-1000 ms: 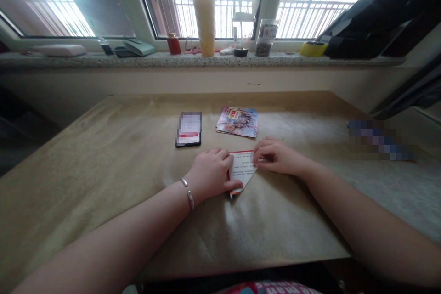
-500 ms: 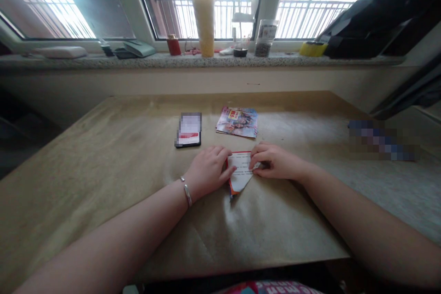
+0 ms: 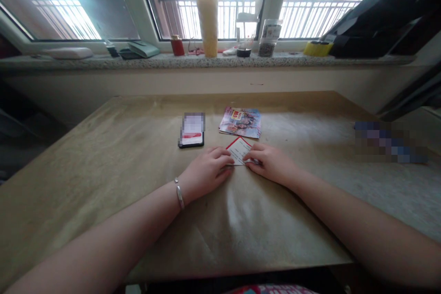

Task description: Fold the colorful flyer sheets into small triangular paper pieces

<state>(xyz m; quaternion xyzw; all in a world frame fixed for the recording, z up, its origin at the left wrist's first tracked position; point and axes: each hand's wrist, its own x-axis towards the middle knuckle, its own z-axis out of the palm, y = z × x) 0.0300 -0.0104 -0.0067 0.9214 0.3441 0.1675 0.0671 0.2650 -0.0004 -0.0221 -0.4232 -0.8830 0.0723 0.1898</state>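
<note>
A small white printed paper with a red edge (image 3: 239, 150) lies on the brown paper-covered table (image 3: 131, 179), folded to a point that faces away from me. My left hand (image 3: 206, 173), with a silver bracelet at the wrist, has its fingers curled down on the paper's left side. My right hand (image 3: 269, 163) presses its fingertips on the right side. Both hands meet over the paper and hide its near part.
A phone (image 3: 192, 130) and a colourful leaflet (image 3: 240, 122) lie just beyond the hands. A blurred item (image 3: 389, 142) rests at the table's right. The window sill holds a tall drink cup (image 3: 207, 22), a red can (image 3: 178, 46), jars and a yellow tape roll (image 3: 317, 48).
The paper's point faced me before and now faces away; both hands have moved slightly away from me and closer together over it.
</note>
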